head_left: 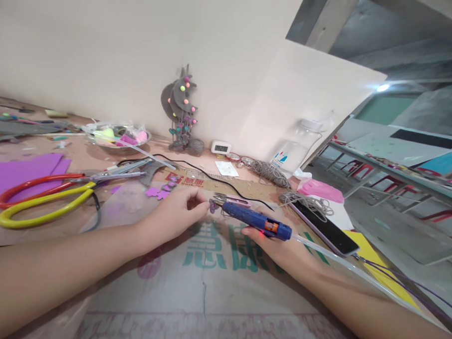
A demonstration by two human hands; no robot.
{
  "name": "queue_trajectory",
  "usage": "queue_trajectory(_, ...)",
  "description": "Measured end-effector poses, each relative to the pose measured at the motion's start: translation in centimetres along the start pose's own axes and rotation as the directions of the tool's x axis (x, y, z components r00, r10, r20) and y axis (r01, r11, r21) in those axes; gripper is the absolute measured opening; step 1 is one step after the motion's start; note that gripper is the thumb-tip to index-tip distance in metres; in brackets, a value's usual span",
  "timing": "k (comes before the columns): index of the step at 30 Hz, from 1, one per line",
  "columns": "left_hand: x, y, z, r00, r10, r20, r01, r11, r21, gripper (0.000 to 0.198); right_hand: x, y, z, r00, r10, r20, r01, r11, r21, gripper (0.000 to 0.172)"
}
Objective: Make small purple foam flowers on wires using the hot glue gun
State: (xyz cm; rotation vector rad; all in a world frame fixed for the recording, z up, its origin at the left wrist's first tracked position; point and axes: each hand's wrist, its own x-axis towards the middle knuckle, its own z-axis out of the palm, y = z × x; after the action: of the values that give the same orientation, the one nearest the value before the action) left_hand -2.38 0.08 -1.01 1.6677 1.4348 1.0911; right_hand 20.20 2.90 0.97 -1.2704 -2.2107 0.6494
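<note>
The left hand [173, 214] pinches a small purple piece [212, 205] between its fingertips, and the right hand [273, 246] is closed around a blue glue gun [256, 220] whose nozzle meets that piece. Gluing looks underway, not finished: more purple cut-outs [161, 190] lie loose just beyond on the cardboard [213, 289], beside the scissors [45, 194].

This is looking like a craft workshop. A table [99, 159] covered in cardboard is carrying handwork clutter: a blue glue gun [255, 220] is lying in the right hand [278, 244], big scissors [60, 190] and purple foam sheets [19, 173] are sitting left of the left hand [175, 212], and a grey foam ornament [180, 105] with coloured balls is standing beyond both hands against the wall. Far right of the right hand, more long tables [398, 177] with red stools [444, 216] are showing in a bare concrete hall.
</note>
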Motion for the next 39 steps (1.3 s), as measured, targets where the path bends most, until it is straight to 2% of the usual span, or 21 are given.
queue_trajectory(4,0.4,-0.4,0.0,0.999,-0.023,-0.022,0.023,1.000,-0.018,0.011,0.0,-0.4,0.0,1.000,-0.013,-0.014,0.012,1.000,-0.025,0.022)
queue_trajectory(11,0.5,0.0,-0.2,0.998,-0.058,-0.015,0.057,0.994,-0.092,0.013,-0.2,-0.6,-1.4,0.994,-0.097,0.047,0.091,0.989,0.117,0.025)
queue_trajectory(15,0.3,0.1,0.0,1.000,-0.023,0.011,0.025,0.992,-0.126,0.012,0.5,-1.0,-3.1,0.990,-0.124,-0.072,0.135,0.973,0.187,0.036)
queue_trajectory(19,0.2,0.2,0.2,1.000,-0.003,0.020,0.006,0.988,-0.157,0.012,3.5,-0.8,-4.7,0.990,-0.035,-0.140,0.060,0.982,0.180,0.041)
queue_trajectory(20,0.2,0.2,0.2,1.000,-0.011,0.017,0.013,0.988,-0.155,0.012,4.7,-0.6,-5.0,0.990,-0.019,-0.141,0.043,0.985,0.165,0.041)
queue_trajectory(25,0.2,0.3,0.2,0.999,-0.043,0.018,0.045,0.991,-0.123,0.012,11.5,2.4,-4.6,0.982,0.087,-0.165,-0.112,0.982,-0.155,0.036)
queue_trajectory(29,0.3,0.2,0.2,0.999,-0.044,0.025,0.047,0.993,-0.110,0.013,15.3,5.5,-3.0,0.980,0.129,-0.150,-0.161,0.962,-0.220,0.035)
queue_trajectory(34,0.3,-0.1,0.3,1.000,-0.025,0.017,0.026,0.993,-0.118,0.012,16.6,7.3,-2.0,0.982,0.136,-0.128,-0.172,0.929,-0.329,0.039)
queue_trajectory(39,0.4,-0.3,0.3,1.000,-0.018,0.006,0.018,0.994,-0.112,0.012,14.6,7.1,-3.1,0.995,0.047,-0.092,-0.084,0.885,-0.458,0.041)
